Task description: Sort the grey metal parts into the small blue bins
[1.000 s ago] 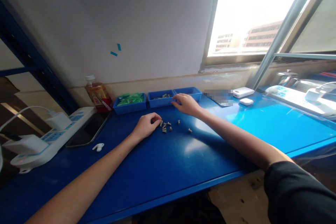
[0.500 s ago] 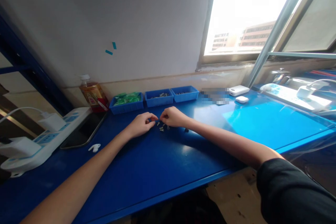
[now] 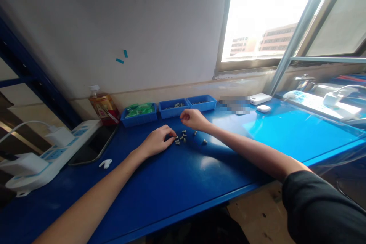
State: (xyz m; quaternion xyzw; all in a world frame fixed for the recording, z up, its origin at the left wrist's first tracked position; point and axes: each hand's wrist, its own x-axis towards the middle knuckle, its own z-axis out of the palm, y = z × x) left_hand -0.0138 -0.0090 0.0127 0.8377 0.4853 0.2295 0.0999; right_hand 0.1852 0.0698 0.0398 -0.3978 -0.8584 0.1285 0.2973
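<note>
Several small metal screws (image 3: pixel 182 137) lie loose on the blue tabletop (image 3: pixel 160 194), with one screw (image 3: pixel 205 142) apart to the right. My left hand (image 3: pixel 157 141) rests on the table at their left side, thumb and forefinger apart, fingertips close to the nearest screws. Just in front of the blue trays, my right hand (image 3: pixel 195 119) is raised above the table with its fingers curled together; whatever may be in them is hidden. The middle blue tray (image 3: pixel 171 113) and the right blue tray (image 3: pixel 204 106) contain small metal parts. Green packets (image 3: pixel 139 109) fill the left blue tray (image 3: pixel 140 120).
On the left are a bottle (image 3: pixel 103 105), a phone (image 3: pixel 93 145), a white earbud (image 3: pixel 105 164) and a power strip (image 3: pixel 54 156) with plugs. A white power bank (image 3: pixel 260 99), a small white case (image 3: pixel 263 108) and another power strip (image 3: pixel 320 106) lie to the right.
My right hand has lifted away from the screws toward the trays, uncovering more of them. My left hand has shifted slightly right and down, closer to the screws.
</note>
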